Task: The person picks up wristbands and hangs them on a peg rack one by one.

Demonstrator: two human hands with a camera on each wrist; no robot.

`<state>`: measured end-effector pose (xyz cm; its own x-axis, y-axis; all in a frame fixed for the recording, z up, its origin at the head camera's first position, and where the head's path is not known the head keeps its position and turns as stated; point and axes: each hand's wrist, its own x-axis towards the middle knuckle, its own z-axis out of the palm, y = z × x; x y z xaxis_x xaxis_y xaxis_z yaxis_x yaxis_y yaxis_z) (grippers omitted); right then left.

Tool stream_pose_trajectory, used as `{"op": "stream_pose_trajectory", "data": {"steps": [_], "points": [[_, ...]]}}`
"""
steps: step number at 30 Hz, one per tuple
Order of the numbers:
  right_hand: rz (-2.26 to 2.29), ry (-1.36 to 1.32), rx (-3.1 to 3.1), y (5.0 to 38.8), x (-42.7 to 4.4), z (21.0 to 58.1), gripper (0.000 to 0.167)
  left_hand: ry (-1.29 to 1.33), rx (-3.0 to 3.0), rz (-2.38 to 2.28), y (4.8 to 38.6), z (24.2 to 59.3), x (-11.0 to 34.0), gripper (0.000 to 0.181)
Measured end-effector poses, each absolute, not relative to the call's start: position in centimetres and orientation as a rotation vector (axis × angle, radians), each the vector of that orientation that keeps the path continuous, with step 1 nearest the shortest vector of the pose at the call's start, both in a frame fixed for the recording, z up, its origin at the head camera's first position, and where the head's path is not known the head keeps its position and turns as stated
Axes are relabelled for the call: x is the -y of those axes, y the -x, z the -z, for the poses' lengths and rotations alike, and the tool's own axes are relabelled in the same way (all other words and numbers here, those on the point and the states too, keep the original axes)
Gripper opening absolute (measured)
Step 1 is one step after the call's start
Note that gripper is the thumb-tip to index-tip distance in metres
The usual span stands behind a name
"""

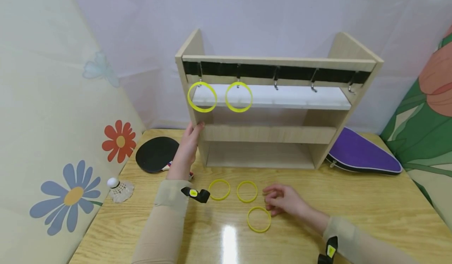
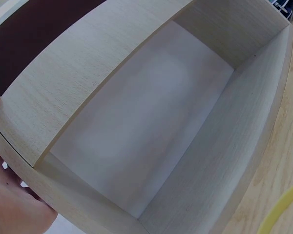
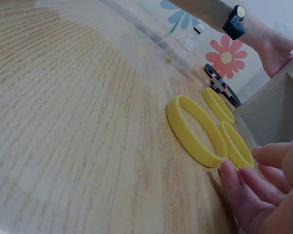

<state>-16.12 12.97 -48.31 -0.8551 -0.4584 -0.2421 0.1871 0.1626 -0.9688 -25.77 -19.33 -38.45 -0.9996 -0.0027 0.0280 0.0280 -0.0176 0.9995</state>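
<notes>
Head view: left hand [image 1: 190,141] is gripping rack [image 1: 270,134]; right hand [image 1: 285,199] is reaching beside a ring [image 3: 183,134], thumb and fingers parted.

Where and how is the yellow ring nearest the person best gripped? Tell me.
Likely best: pinch the right edge of the nearest yellow ring across its band, coming from the right and above. The ring lies flat, its centre is open, its band stands up from the table, and the right hand is beside that edge.
</notes>
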Motion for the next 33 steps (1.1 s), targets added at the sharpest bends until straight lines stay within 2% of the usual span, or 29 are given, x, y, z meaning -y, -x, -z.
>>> {"op": "stream_pose_trajectory", "data": {"steps": [33], "points": [[1.421, 0.497, -2.217, 15.65, -12.57, 48.12, 0.037, 0.023, 2.151, 2.236, 25.86, 38.51, 19.08, 0.052]]}}
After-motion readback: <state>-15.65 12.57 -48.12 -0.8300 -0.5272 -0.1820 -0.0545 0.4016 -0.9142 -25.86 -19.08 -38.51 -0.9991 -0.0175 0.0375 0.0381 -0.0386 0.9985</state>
